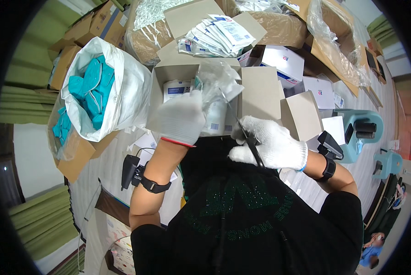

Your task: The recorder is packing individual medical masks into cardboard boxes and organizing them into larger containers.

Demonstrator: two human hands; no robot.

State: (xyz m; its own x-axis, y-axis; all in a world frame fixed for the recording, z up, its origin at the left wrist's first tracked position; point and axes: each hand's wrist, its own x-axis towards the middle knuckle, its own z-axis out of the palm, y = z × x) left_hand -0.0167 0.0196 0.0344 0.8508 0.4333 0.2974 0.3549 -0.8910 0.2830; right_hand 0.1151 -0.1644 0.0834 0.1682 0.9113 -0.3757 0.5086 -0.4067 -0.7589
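Both my hands wear white knit gloves. My left hand (183, 115) is over the open grey-white carton (157, 91) in front of me, its fingers closed at the edge of a crumpled clear plastic bag (214, 75). A bit of teal shows by those fingertips. My right hand (268, 144), right of the carton, grips a long thin tool (251, 144) with a dark handle and narrow metal blade; I cannot tell whether it is scissors or a knife. Its tip points up toward the bag. White printed packets (175, 89) lie inside the carton.
A white sack (130, 91) of teal pouches (93, 89) stands left. Packets (223, 34) are piled on a carton flap behind. White-and-blue boxes (281, 64), a large carton with plastic lining (338, 50) and a blue-green stool (368, 119) stand right. Another person (372, 247) is at far right.
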